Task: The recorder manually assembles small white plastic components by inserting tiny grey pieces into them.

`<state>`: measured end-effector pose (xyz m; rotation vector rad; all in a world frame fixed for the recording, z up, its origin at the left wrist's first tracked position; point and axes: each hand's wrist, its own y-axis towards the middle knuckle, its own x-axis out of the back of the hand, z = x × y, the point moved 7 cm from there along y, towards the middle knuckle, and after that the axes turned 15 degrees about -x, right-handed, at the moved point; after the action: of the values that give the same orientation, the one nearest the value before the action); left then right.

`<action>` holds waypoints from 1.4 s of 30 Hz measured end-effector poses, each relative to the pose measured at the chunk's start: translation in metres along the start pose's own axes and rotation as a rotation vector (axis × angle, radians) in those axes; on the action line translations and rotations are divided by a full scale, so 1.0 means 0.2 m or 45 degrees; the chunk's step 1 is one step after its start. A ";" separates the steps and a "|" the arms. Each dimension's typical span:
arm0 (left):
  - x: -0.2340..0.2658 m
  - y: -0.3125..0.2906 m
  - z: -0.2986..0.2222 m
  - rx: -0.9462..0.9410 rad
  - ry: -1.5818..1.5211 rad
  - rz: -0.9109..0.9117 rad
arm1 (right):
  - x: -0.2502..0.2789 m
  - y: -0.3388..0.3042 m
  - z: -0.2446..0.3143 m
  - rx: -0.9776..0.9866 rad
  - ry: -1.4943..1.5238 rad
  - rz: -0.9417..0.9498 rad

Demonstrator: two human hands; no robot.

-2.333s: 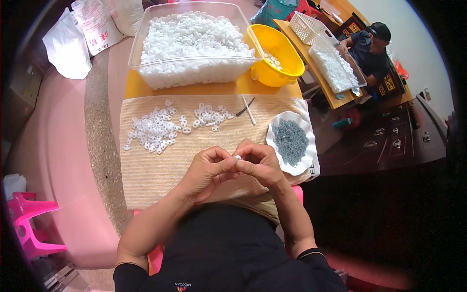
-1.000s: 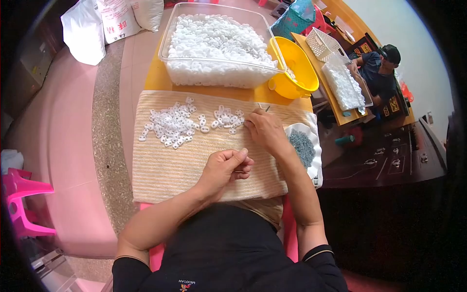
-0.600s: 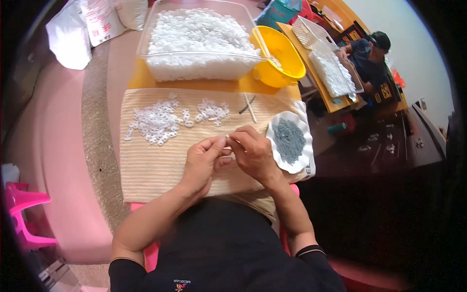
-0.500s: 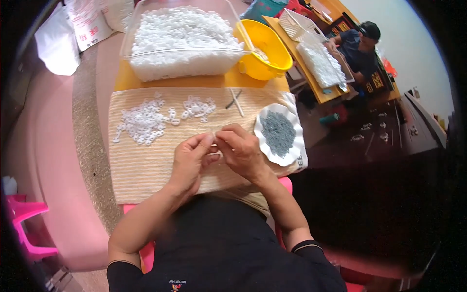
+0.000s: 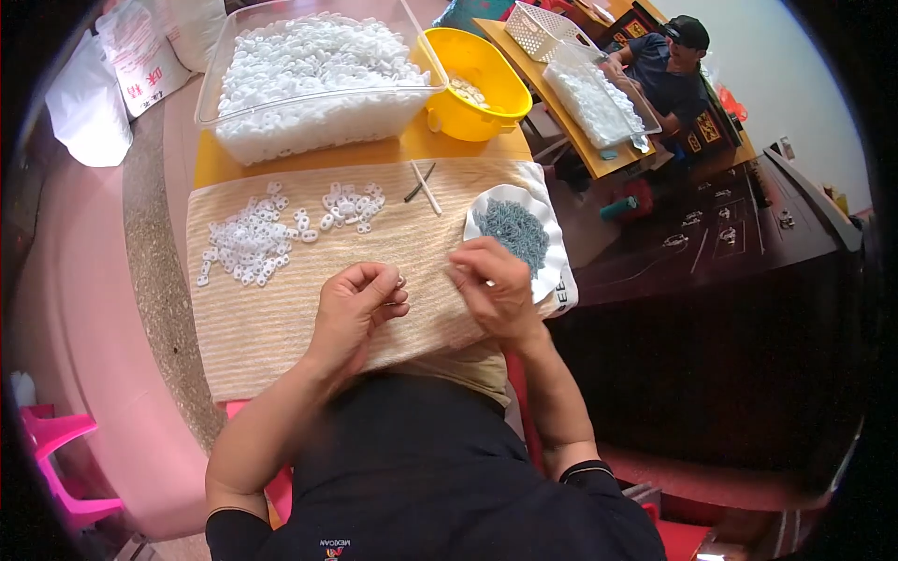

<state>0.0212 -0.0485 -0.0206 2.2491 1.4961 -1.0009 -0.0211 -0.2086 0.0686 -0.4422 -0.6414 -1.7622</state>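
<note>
Between the thumb and fingertips of my left hand (image 5: pixel 354 307) is a small white plastic piece (image 5: pixel 401 280), mostly covered by the fingers. My right hand (image 5: pixel 498 292) is over the cloth at the near-left rim of a white wavy-edged dish (image 5: pixel 554 245). Its thumb and fingers are drawn together; whatever they pinch, if anything, is too small to make out. Many small grey pieces (image 5: pixel 514 232) fill the dish. Farther left on the striped cloth (image 5: pixel 281 327) lie a large pile of white two-holed plastic pieces (image 5: pixel 251 238) and a smaller pile (image 5: pixel 351 208).
Two thin sticks (image 5: pixel 426 187), one white and one dark, lie crossed on the cloth. Behind stand a clear bin (image 5: pixel 318 122) heaped with white pieces and a yellow tub (image 5: pixel 482 122). A person (image 5: pixel 655 79) sits at another table, back right. A pink stool (image 5: pixel 65 435) is at left.
My hands have come apart. The right one has moved right, toward the dish, while the left keeps its pinch. The whole view has shifted slightly.
</note>
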 end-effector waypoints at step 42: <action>0.00 -0.01 0.05 0.012 -0.036 -0.016 | 0.25 0.07 -0.37 -0.359 -0.038 -0.242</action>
<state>0.0151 -0.0537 -0.0276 2.2249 1.4986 -1.0411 -0.0185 -0.2952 0.0439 -0.6183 -0.4682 -2.0412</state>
